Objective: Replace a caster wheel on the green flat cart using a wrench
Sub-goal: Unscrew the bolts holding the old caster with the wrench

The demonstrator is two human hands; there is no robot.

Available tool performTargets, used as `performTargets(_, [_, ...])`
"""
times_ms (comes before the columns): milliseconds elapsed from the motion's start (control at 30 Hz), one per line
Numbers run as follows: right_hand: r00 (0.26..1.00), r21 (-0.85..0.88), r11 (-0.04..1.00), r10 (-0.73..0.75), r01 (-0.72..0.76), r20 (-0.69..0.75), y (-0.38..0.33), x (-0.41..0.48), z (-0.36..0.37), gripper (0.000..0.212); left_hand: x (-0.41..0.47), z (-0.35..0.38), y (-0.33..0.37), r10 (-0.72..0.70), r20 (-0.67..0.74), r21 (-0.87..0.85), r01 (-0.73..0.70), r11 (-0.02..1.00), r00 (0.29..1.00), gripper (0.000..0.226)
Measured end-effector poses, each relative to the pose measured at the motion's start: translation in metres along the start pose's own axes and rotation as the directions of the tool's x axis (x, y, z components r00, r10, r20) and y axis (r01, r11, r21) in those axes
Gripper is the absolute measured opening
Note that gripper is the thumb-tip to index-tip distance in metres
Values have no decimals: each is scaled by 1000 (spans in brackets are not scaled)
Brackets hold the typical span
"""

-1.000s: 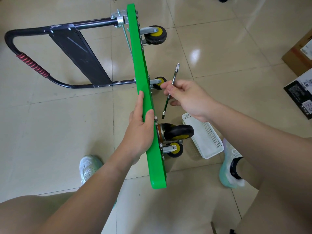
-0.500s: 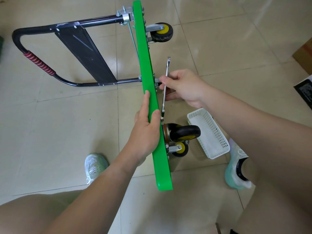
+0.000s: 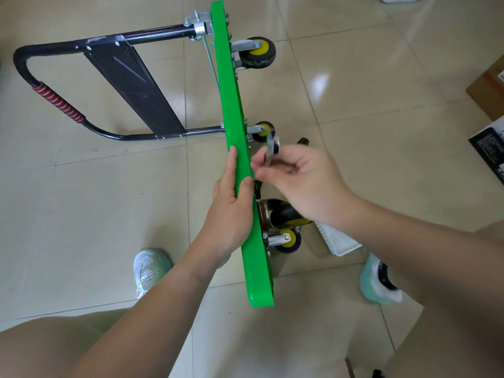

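Standing on its long edge on the tiled floor [image 3: 95,214], the green flat cart [image 3: 246,255] has its wheel side turned to the person's right. Its folded black handle [image 3: 54,99] lies out on the other side.

Target, by my reading: the large caster [image 3: 286,214] near the cart's near end, just above a smaller yellow-hubbed wheel [image 3: 287,240]. It is still mounted.

Change over the last second: the wrench [image 3: 272,147] was held out from the deck at a slant, then brought parallel and close. Now it is tipped so its ring end points up towards the camera and its lower end drops towards the caster's mounting plate. The contact point is hidden behind the deck edge, so I cannot tell whether it sits on a nut.

Right hand [image 3: 302,184]: fingers curled, pinching the wrench shaft, with the fingertips now just beside the deck.

Left hand [image 3: 231,208]: clamped over the deck's top edge as before, thumb on the near face, steadying the cart.

Judgement: the approach is ending and seating the tool on a fastener is under way. No loosening is evident yet.

White basket [image 3: 339,242] lies on the floor beside the wheels, partly hidden by the right forearm.
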State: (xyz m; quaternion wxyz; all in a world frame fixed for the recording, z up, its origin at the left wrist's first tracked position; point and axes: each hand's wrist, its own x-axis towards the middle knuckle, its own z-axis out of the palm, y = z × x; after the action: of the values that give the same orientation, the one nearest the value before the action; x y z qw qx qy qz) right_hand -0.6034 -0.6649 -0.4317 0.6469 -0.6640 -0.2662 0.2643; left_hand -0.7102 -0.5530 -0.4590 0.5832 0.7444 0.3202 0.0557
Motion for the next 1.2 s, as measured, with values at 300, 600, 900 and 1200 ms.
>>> performTargets(300, [989, 27, 998, -56, 60, -135, -19, 3, -17, 22, -3, 1, 3, -12, 1, -10, 12, 1000, 1000, 59])
performTargets(600, [920, 40, 921, 390, -388, -40, 37, 89, -20, 7, -3, -2, 7, -41, 44, 35, 39, 999, 998, 60])
performTargets(900, [855, -77, 861, 509, -503, 97, 70, 112, -5, 23, -4, -2, 15, -39, 73, 54, 35, 998, 997, 62])
performTargets(1200, [819, -22, 822, 570, -570, 67, 77, 109, -7, 30, -2, -3, 14, -26, 77, 50, 22, 998, 997, 62])
